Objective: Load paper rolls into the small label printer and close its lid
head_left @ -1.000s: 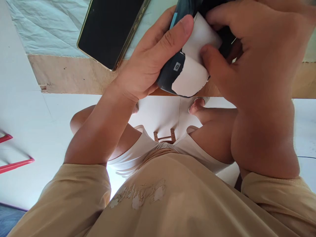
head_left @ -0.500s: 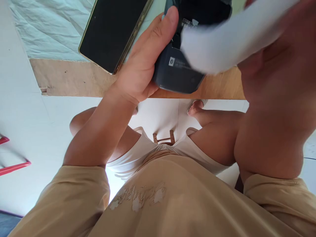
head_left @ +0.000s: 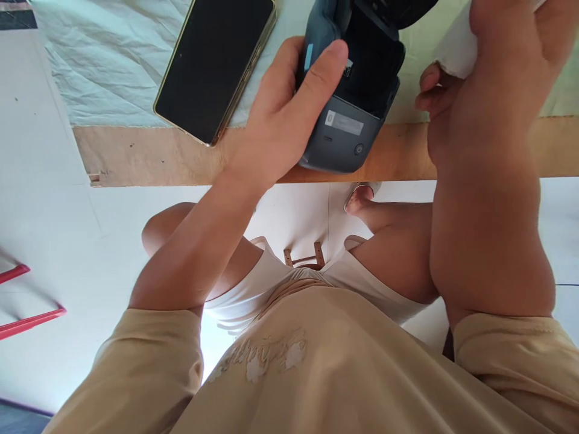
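My left hand (head_left: pixel 289 114) is wrapped around the left side of a dark blue-grey portable printer (head_left: pixel 337 141), thumb over its edge. The printer's black lid (head_left: pixel 409 11) is swung up, and its hollow compartment faces me; a pale label and a round button show on its front. At the upper right, my right hand (head_left: pixel 502 54) is closed around a white roll (head_left: pixel 456 48), apparently paper, mostly covered by the hand. It is to the right of the printer, apart from it.
A black-screened phone (head_left: pixel 217 66) in a clear case lies left of the printer. A pale green cloth (head_left: pixel 113 72) covers the wooden table (head_left: pixel 136 157), whose bare front edge shows. Below are my legs, a wooden stool (head_left: pixel 305 259) and red bars (head_left: pixel 31 322) on the left.
My right hand has drawn the white roll away from over the printer, off to the right and back. The printer's compartment now shows, and my left hand still grips it.
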`<state>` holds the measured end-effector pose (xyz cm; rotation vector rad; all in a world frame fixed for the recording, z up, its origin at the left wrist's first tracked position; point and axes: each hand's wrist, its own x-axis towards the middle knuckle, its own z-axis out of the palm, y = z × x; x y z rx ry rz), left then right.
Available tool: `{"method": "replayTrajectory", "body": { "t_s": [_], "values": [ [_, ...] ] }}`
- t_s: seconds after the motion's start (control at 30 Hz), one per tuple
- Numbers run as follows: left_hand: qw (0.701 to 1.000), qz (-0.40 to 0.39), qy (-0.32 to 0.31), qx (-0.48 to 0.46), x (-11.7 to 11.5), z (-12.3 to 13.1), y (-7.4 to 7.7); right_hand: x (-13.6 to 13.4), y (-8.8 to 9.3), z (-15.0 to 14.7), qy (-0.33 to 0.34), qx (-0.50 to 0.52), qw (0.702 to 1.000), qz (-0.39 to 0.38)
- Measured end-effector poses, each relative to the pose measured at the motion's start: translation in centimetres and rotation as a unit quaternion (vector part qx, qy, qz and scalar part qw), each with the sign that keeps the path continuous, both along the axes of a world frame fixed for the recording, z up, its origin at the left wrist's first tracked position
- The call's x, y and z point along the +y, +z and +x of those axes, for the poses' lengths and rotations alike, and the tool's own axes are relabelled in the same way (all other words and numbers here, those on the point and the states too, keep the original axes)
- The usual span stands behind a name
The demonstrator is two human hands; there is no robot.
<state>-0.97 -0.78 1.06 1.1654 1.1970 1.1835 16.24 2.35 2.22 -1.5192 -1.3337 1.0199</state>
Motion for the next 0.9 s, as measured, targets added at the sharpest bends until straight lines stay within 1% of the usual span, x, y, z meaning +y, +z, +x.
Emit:
{"method": "replayTrajectory", "body": {
  "t_s": [0.07, 0.13, 0.2, 0.3, 0.37, 0.43, 0.47, 0.5, 0.53, 0.57, 0.6, 0.63, 0.67, 0.7, 0.77, 0.9],
  "values": [
    [0.99, 0.0, 0.02, 0.138, -0.1, -0.3, 0.8, 0.1, -0.4, 0.2, -0.042, -0.02, 0.999, 0.0],
    [0.966, 0.001, 0.022, 0.257, -0.1, -0.6, 1.5, 0.1, -0.8, 0.4, -0.032, -0.044, 0.998, 0.009],
    [0.934, -0.003, 0.021, 0.356, 0.0, -0.9, 1.9, 0.0, -1.0, 0.6, -0.007, -0.048, 0.999, 0.024],
    [0.867, -0.013, 0.036, 0.497, 0.0, -1.5, 2.3, -0.1, -1.2, 0.7, 0.01, -0.044, 0.997, 0.058],
    [0.834, 0.001, 0.039, 0.55, -0.1, -2.3, 2.5, -0.2, -1.3, 0.8, 0.016, -0.042, 0.996, 0.071],
    [0.822, 0.03, 0.034, 0.567, -0.1, -3.5, 2.6, -0.1, -1.3, 0.9, 0.02, -0.041, 0.996, 0.079],
    [0.814, 0.045, 0.046, 0.577, 0.0, -4.2, 2.5, -0.1, -1.3, 0.9, 0.02, -0.041, 0.996, 0.081],
    [0.797, 0.072, 0.054, 0.598, 0.2, -4.9, 2.4, 0.0, -1.4, 0.9, 0.02, -0.04, 0.996, 0.082],
    [0.781, 0.068, 0.059, 0.618, 0.5, -5.6, 2.1, 0.0, -1.4, 0.8, 0.017, -0.042, 0.996, 0.081],
    [0.767, 0.04, 0.105, 0.631, 0.9, -6.3, 1.7, 0.1, -1.3, 0.8, 0.014, -0.044, 0.996, 0.077],
    [0.765, -0.005, 0.114, 0.634, 1.3, -6.8, 1.3, 0.1, -1.2, 0.7, 0.01, -0.047, 0.996, 0.072],
    [0.777, -0.058, 0.094, 0.62, 1.8, -7.3, 0.9, 0.0, -1.1, 0.6, 0.006, -0.05, 0.996, 0.067],
    [0.781, -0.098, 0.087, 0.611, 2.2, -7.6, 0.5, 0.0, -1.0, 0.5, 0.003, -0.053, 0.997, 0.063],
    [0.779, -0.11, 0.09, 0.61, 2.6, -7.8, 0.1, -0.1, -0.8, 0.4, 0.003, -0.056, 0.997, 0.061],
    [0.78, -0.106, 0.092, 0.61, 3.1, -7.8, -0.3, -0.4, -0.4, 0.2, 0.004, -0.057, 0.997, 0.057],
    [0.788, -0.087, 0.09, 0.603, 3.3, -7.0, -0.1, -0.7, 0.1, 0.0, 0.002, -0.063, 0.997, 0.051]
  ]
}}
